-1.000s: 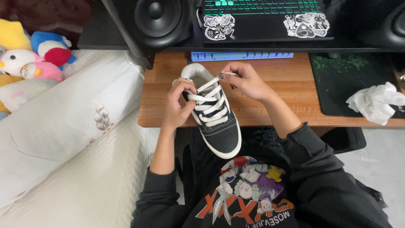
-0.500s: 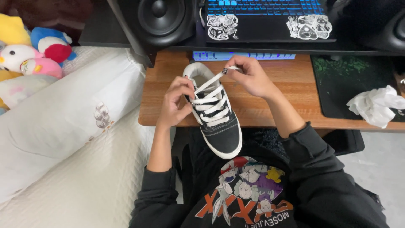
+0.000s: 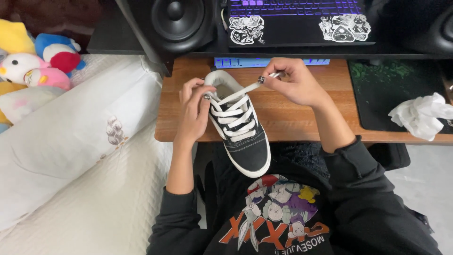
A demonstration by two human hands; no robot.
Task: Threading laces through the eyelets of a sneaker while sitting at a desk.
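Black canvas sneaker with white laces, toe overhanging the wooden bench; left hand grips its side, right hand pinches a lace end; crumpled tissue far right of it

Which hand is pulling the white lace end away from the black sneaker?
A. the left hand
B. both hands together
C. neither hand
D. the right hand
D: the right hand pinches the lace end drawn out from the sneaker, while the left hand steadies the shoe's side.
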